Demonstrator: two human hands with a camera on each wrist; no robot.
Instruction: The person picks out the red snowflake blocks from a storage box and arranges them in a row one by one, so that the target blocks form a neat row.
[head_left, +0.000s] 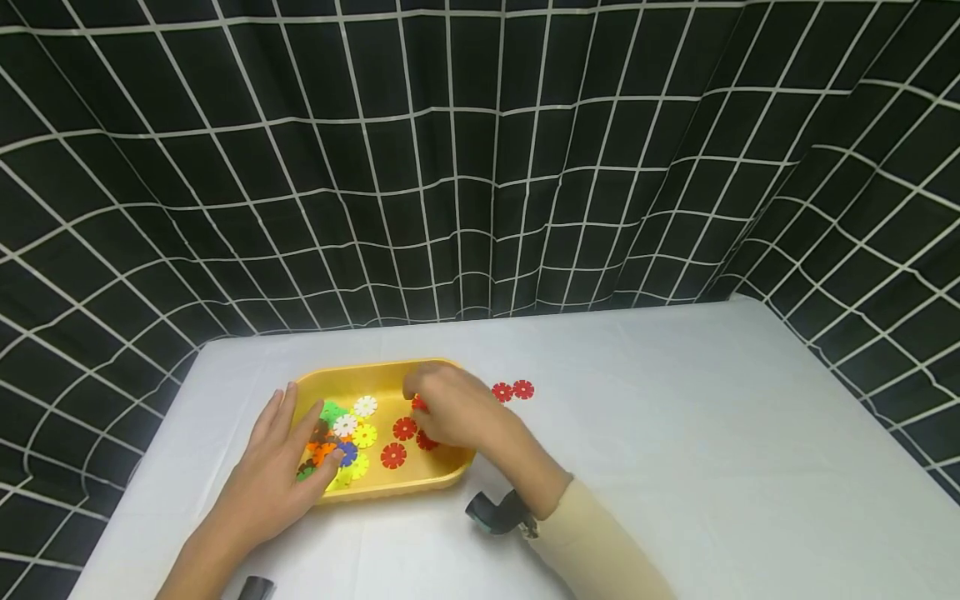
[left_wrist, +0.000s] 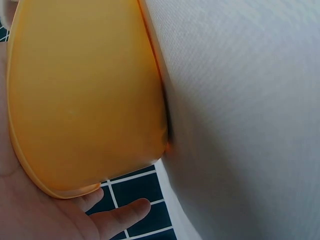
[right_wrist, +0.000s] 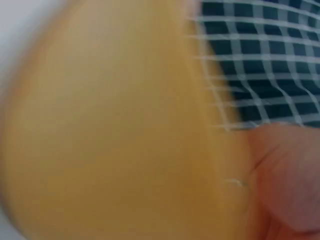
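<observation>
A yellow tray (head_left: 352, 493) on the white table holds flower-shaped plastic discs in several colours. My left hand (head_left: 273, 479) rests at the tray's left end, fingers spread and fairly straight; in the left wrist view, the palm lies along the tray's outer wall (left_wrist: 90, 100). A mixed pile with a white disc (head_left: 365, 406) and a blue disc (head_left: 347, 453) lies near its thumb. My right hand (head_left: 453, 406) reaches over the tray's right part with bent fingers. A red disc (head_left: 419, 402) shows between its finger and thumb; whether they pinch it is unclear. Another red disc (head_left: 393, 455) lies nearby.
Two red discs, one of them the outer disc (head_left: 523, 389), lie on the table (head_left: 675, 433) right of the tray. A dark curved object (head_left: 495, 512) is by the right wrist, and a dark cylinder end (head_left: 257, 588) by the left forearm. Black gridded cloth (head_left: 465, 167) hangs behind.
</observation>
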